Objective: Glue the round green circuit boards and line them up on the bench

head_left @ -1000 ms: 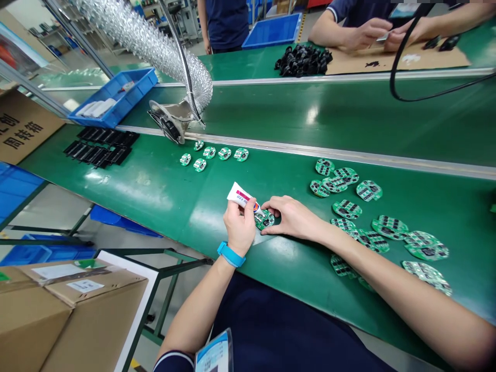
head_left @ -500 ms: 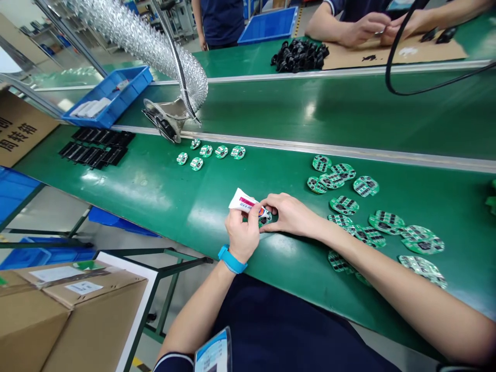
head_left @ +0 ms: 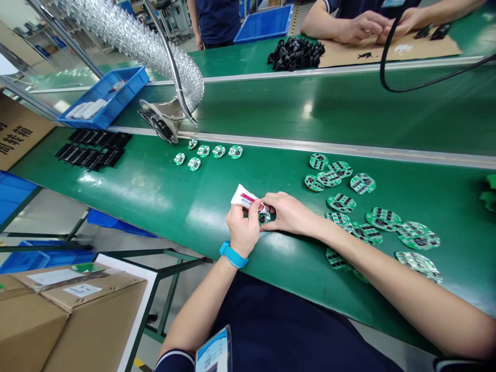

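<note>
A white tube with a red label is pinched in my left hand, which wears a blue wristband. The tube's nozzle end points down and right, over a small round green circuit board. My right hand is closed on that board's edge with thumb and fingers, at the bench surface; the hands partly hide the board. Several round boards are scattered on the bench to the right, some overlapping. A smaller group of boards lies farther back on the left.
Rows of black parts lie at the left, near a blue bin with white items. A silver exhaust duct hangs over the bench's back edge. Across the belt, a co-worker's hands work beside a black pile.
The tube has tipped slightly more upright in my left hand. My right hand stays at the board. The whole view has shifted a little.
</note>
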Demonstrator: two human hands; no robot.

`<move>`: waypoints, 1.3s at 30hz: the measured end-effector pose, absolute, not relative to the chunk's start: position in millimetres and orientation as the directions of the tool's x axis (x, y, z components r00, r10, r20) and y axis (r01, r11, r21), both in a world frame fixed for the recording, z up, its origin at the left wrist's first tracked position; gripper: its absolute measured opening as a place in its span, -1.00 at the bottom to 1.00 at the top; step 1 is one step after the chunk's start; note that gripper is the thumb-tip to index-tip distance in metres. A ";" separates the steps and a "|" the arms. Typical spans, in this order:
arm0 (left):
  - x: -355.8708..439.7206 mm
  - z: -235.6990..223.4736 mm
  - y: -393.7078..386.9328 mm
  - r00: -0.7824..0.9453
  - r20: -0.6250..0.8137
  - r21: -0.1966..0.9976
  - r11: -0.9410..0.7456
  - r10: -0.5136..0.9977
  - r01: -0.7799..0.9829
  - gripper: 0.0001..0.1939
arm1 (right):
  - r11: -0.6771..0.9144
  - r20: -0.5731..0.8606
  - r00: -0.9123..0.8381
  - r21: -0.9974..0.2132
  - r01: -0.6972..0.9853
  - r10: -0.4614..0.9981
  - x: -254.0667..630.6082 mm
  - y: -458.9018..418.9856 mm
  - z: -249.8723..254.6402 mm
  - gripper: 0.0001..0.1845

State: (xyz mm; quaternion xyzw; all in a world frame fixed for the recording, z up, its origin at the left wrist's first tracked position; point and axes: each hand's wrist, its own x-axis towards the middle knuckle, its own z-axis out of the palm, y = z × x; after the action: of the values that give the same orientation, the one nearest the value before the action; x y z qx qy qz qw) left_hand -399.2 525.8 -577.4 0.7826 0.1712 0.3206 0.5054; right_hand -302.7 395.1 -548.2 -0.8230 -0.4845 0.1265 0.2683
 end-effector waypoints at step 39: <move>-417.7 -558.8 621.2 0.241 0.273 0.958 -0.241 0.931 -0.153 -0.65 | -0.428 0.059 0.458 -0.269 0.863 0.887 -201.7 430.1 -482.8 -0.35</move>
State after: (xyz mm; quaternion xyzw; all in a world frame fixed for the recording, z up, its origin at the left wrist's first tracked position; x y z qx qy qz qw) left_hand -417.7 621.2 -558.8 0.5911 0.3290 0.5207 0.5208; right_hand -201.7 430.1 -482.8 -0.8436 -0.5187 0.0457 0.1311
